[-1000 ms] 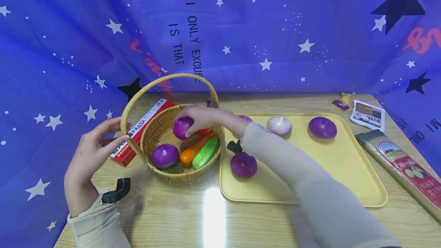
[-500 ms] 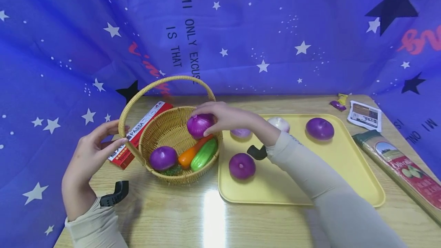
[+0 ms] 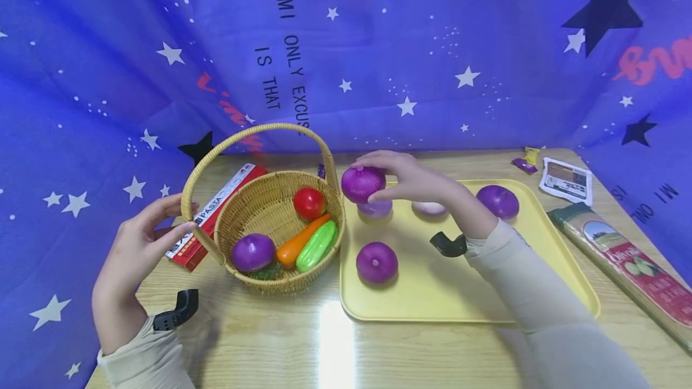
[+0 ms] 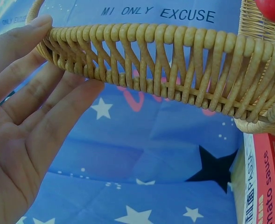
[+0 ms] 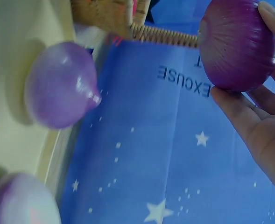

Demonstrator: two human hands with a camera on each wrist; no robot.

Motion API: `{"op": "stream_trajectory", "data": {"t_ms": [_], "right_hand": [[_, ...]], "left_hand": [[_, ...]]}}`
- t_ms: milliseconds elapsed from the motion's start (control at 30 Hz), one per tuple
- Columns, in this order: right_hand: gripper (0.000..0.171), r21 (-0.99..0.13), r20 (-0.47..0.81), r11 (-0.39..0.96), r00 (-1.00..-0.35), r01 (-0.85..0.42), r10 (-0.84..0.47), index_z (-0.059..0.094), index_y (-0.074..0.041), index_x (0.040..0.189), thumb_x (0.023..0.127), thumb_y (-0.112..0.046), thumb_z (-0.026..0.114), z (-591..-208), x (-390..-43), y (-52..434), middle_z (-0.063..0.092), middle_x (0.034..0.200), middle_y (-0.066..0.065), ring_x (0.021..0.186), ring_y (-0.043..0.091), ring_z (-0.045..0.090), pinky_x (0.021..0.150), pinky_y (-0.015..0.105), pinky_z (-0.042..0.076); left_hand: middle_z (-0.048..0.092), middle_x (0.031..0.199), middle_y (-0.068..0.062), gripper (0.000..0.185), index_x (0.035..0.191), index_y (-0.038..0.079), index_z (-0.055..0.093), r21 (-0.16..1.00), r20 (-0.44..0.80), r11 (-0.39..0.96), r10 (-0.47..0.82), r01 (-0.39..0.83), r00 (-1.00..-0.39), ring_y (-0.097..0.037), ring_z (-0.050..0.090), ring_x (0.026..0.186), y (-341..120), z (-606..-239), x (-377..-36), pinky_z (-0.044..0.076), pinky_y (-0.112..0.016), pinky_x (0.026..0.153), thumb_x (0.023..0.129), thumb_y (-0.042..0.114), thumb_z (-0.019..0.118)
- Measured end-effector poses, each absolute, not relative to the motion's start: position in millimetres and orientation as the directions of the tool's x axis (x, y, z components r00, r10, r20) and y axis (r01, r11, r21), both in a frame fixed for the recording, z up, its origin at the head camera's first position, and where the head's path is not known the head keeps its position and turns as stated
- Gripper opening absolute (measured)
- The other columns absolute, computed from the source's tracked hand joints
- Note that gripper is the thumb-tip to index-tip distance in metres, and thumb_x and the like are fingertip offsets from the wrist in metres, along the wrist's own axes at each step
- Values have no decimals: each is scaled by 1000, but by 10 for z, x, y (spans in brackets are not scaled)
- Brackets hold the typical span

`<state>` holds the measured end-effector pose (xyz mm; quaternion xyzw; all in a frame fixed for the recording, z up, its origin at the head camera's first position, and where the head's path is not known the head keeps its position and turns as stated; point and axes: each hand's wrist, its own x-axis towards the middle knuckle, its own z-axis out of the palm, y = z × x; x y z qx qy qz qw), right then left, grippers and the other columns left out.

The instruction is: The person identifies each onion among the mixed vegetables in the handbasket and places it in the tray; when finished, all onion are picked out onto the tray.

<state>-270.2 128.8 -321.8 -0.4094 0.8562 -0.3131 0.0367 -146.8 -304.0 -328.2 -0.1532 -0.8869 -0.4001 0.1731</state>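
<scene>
My right hand grips a glossy purple onion between thumb and fingers, raised over the back left corner of the yellow tray. In the right wrist view a pale purple onion sits on the tray. My left hand pinches the left side of the handle of a wicker basket. Inside the basket lie a red tomato, an orange carrot, a green cucumber-like vegetable and a purple onion.
Also on the tray are a purple onion in front, a whitish one and a dark purple one. A red pasta sauce box lies behind the basket. Right of the tray are a pasta bag and a white pouch.
My right hand has carried the onion out of the basket, rightward to above the tray, uncovering the tomato. My left hand stays on the handle.
</scene>
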Motion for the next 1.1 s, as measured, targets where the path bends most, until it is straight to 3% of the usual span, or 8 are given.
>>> {"op": "stream_trajectory", "data": {"t_ms": [667, 1100], "right_hand": [[61, -634, 215, 514, -770, -578, -600, 54, -16, 132, 77, -23, 78, -3175, -2623, 1711, 51, 137, 8, 124, 28, 51, 102, 46, 47], [61, -588, 225, 565, -788, -579, -573, 52, -19, 134, 78, -24, 77, -3183, -2516, 1923, 48, 141, 6, 132, 29, 42, 108, 53, 37]], "left_hand": [[61, 107, 30, 44, 125, 9, 59, 652, 426, 643, 129, 402, -896, 14, 56, 100, -3030, -3284, -1449, 48, -2, 78, 83, -1, 68], [60, 107, 31, 41, 125, 10, 58, 644, 419, 653, 136, 400, -898, 14, 55, 101, -3026, -3283, -1446, 47, -1, 79, 85, 2, 66]]}}
